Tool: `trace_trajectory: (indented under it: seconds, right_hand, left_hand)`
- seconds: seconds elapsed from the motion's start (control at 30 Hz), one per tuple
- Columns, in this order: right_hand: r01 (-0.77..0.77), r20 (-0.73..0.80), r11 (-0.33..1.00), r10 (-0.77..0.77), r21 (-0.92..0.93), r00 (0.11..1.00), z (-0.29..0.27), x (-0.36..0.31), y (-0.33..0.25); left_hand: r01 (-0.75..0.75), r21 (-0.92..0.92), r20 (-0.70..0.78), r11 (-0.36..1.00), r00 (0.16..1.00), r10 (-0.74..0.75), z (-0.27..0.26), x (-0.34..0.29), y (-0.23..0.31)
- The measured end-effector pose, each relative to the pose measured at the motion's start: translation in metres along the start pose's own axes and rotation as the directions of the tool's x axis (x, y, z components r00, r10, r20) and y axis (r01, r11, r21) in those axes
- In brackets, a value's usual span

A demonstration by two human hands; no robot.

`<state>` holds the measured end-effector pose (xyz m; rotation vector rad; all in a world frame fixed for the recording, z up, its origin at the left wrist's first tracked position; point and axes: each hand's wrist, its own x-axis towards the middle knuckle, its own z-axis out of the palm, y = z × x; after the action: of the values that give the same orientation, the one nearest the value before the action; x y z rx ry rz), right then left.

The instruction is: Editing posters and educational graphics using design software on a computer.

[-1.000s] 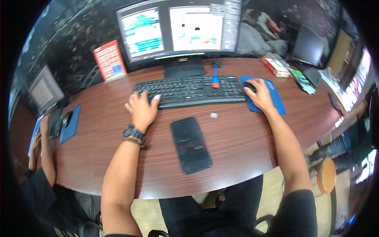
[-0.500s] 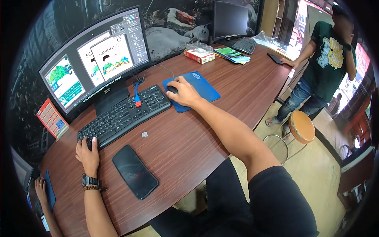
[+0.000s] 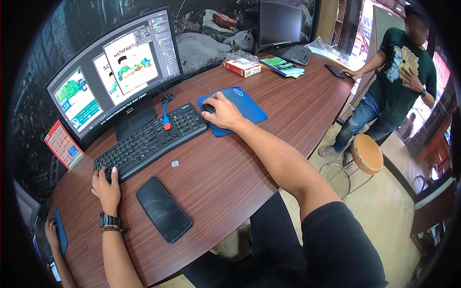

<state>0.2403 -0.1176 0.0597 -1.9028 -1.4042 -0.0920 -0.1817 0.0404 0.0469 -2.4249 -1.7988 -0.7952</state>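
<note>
My right hand [image 3: 223,114] rests over a dark computer mouse [image 3: 209,109] on a blue mouse pad [image 3: 249,106], its fingers curved around the mouse. My left hand [image 3: 108,191] lies at the left end of a black keyboard [image 3: 149,142], fingertips on the keys and thumb apart. Behind the keyboard stands a wide monitor [image 3: 144,65] showing illustrated book covers in an editing program. A blue cable with a red connector [image 3: 167,126] lies across the keyboard. Nearer me, a dark smartphone [image 3: 163,209] lies flat beside a small grey square piece [image 3: 175,163].
A red and white box [image 3: 243,65], colourful leaflets [image 3: 283,66] and a second monitor [image 3: 280,24] stand farther right. A calendar-like card [image 3: 64,144] stands left. Another person [image 3: 402,77] leans a hand on the desk behind a stool [image 3: 367,154]. Another person's hand [image 3: 51,233] shows far left.
On the screen, the front cover page has shifted left and up. The standing person's raised hand has come down to the chest. My hands stay in place.
</note>
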Motion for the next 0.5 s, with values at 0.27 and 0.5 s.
trace_trajectory:
  seconds: [0.27, 0.5]
  right_hand:
    - [-0.035, -0.004, 0.999, 0.035, -0.032, 0.999, -0.004, 0.001, -0.001]
    - [0.07, -0.048, 0.997, -0.072, -0.035, 0.996, 0.022, 0.009, -0.011]
  left_hand:
    - [-0.009, -0.014, 0.019, 1.0, 1.0, 0.009, 0.0, 0.002, 0.007]
    - [-0.047, 0.073, -0.117, 0.996, 0.992, 0.056, -0.009, -0.002, -0.019]
